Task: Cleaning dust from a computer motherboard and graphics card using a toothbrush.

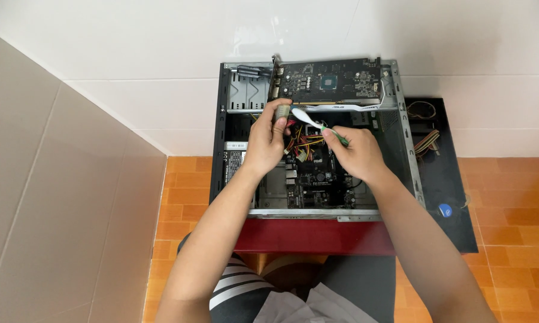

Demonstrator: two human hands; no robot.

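Note:
An open computer case lies on its side on a dark red stool. My left hand holds a pale plug on a bundle of red and yellow wires above the motherboard. My right hand grips a white and green toothbrush, its head touching the plug. A dark graphics card rests across the top edge of the case.
The black side panel lies to the right with a ribbon cable and a small blue round part on it. White wall tiles stand behind, orange floor tiles below, a beige wall at left. My knees sit under the stool.

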